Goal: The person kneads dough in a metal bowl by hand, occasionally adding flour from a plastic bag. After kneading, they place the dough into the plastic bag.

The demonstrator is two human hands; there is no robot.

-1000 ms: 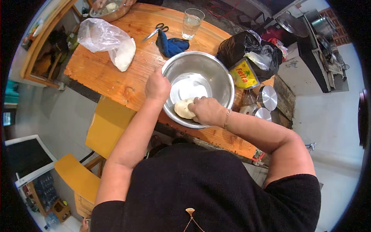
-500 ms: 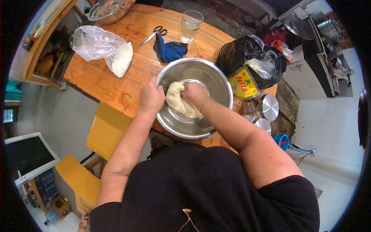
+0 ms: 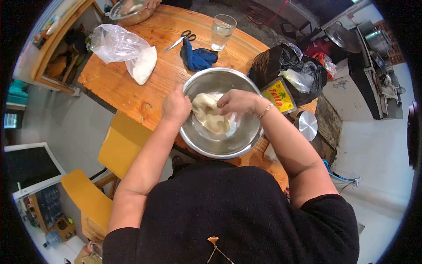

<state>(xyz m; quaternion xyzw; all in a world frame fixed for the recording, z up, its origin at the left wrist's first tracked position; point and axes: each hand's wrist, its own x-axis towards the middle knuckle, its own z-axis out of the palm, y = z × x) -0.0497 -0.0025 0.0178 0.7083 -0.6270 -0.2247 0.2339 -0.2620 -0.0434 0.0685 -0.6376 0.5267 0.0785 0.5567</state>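
Centrally, in the head view, a metal bowl (image 3: 246,138) stands at the near edge of a wooden table (image 3: 112,86), with a lump of pale dough (image 3: 210,118) inside it, lying towards nine o'clock. The dough is uneven, its upper part raised in a thick fold and its lower part spread over the bowl's floor.

The left hand (image 3: 176,105) is closed on the bowl's rim between nine and ten o'clock. The right hand (image 3: 239,102), with a bracelet (image 3: 266,110) at its wrist, reaches in from three o'clock; it is partly closed, palm down, its bent fingers touching the upper right edge of the dough. Whether they pinch it cannot be told.

Around the metal bowl, clockwise: a glass of clear liquid (image 3: 223,33) at twelve; a black plastic bag (image 3: 268,64) at two; a yellow packet (image 3: 279,96), just beside the rim, between two and three; a round metal lid (image 3: 307,126) at three; a clear plastic bag with white contents (image 3: 143,66) at ten; and scissors (image 3: 178,42) and a blue cloth (image 3: 200,59) at eleven, the cloth nearer. Farther off, between ten and eleven, a co-worker's hands (image 3: 149,5) are at a second bowl (image 3: 132,20).
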